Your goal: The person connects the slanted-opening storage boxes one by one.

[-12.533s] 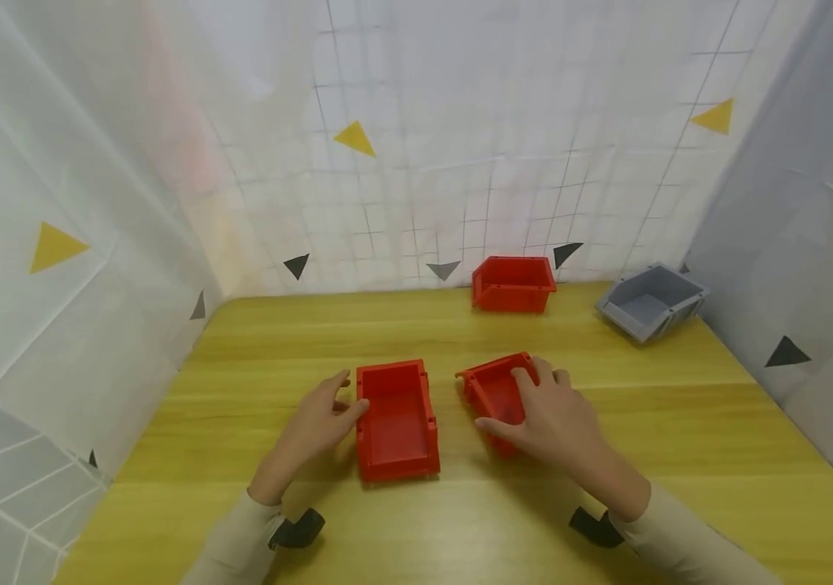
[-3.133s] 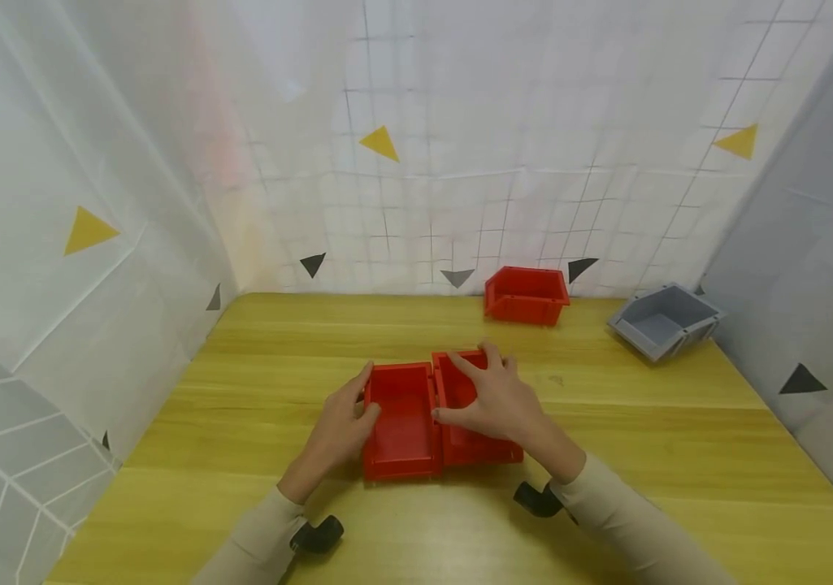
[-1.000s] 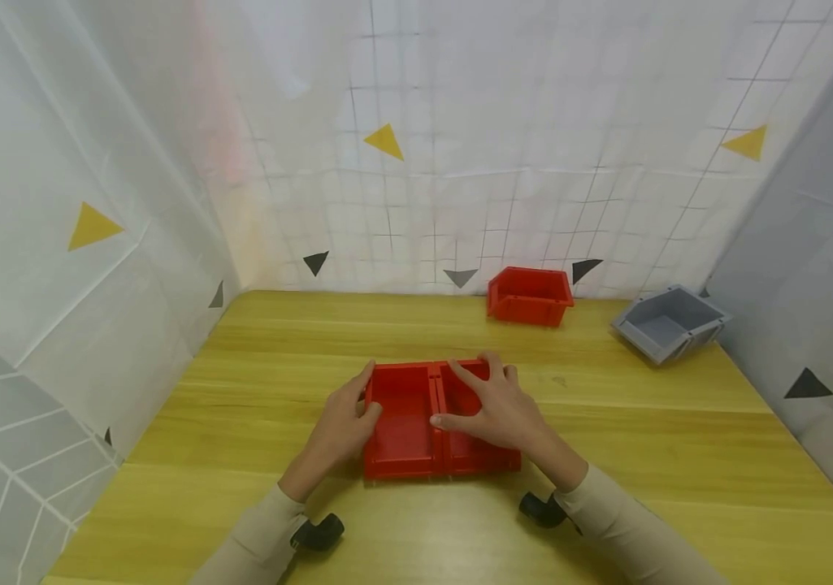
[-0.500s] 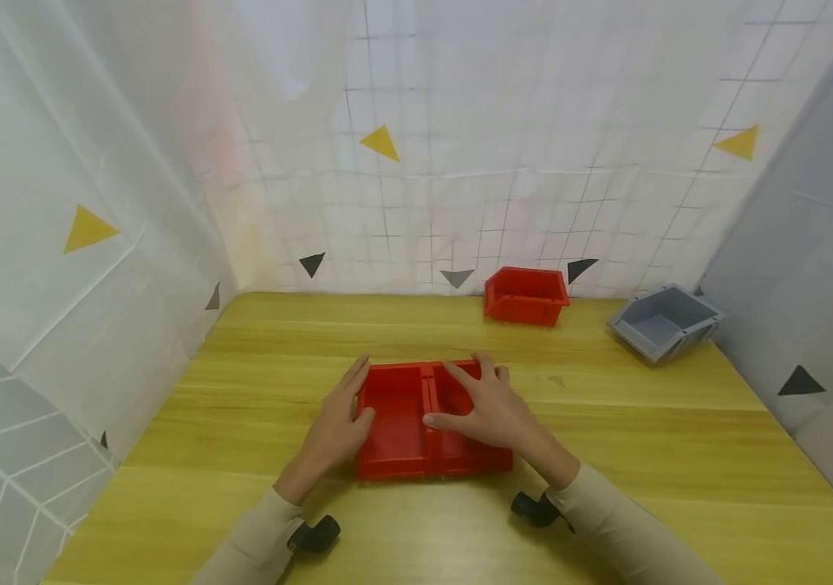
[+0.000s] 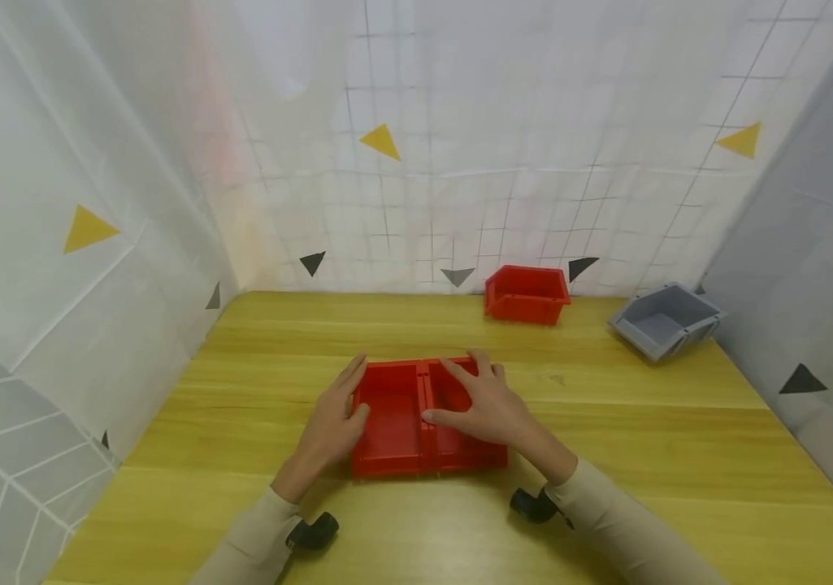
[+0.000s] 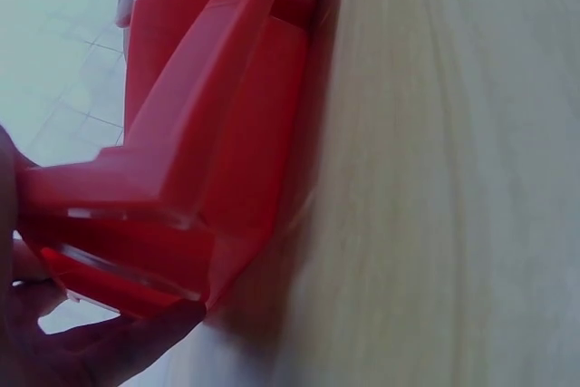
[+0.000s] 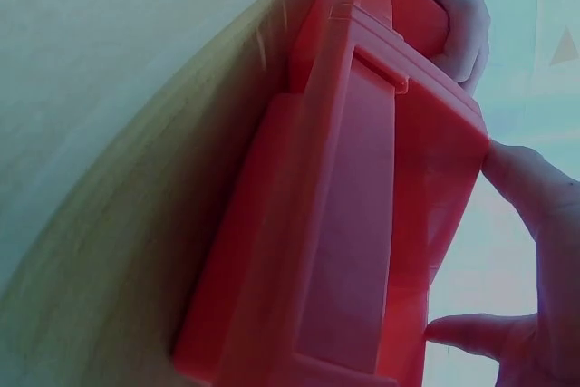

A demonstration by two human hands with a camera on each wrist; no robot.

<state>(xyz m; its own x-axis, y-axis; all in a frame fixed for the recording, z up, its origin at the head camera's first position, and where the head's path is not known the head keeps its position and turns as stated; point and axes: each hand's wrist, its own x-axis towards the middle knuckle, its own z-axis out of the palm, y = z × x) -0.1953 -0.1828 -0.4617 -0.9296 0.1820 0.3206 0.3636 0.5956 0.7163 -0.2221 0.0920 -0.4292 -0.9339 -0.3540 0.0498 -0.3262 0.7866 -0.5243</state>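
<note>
Two red storage bins stand side by side on the table, walls touching and front edges in line. My left hand point(image 5: 331, 426) grips the outer wall of the left red bin point(image 5: 390, 418), its thumb over the rim and its fingers along the outside. Over the right red bin point(image 5: 469, 461) my right hand point(image 5: 496, 410) is spread, thumb at the seam between the bins and fingers at the far rim. In the left wrist view, left-hand fingers point(image 6: 136, 342) lie against the bin. The right wrist view has the right hand point(image 7: 548, 251) at the right bin's rim point(image 7: 349, 224).
A third red bin point(image 5: 527, 296) stands at the back of the table point(image 5: 292, 321), near the white curtain point(image 5: 460, 106). Right of it, a grey bin point(image 5: 665, 321) sits askew by the table's right edge. Curtains also hang along both sides.
At first the bins stood apart, the right one turned. Later they met, the right one set slightly farther back; now they are flush. Over the last second, both bins and hands shifted slightly left.
</note>
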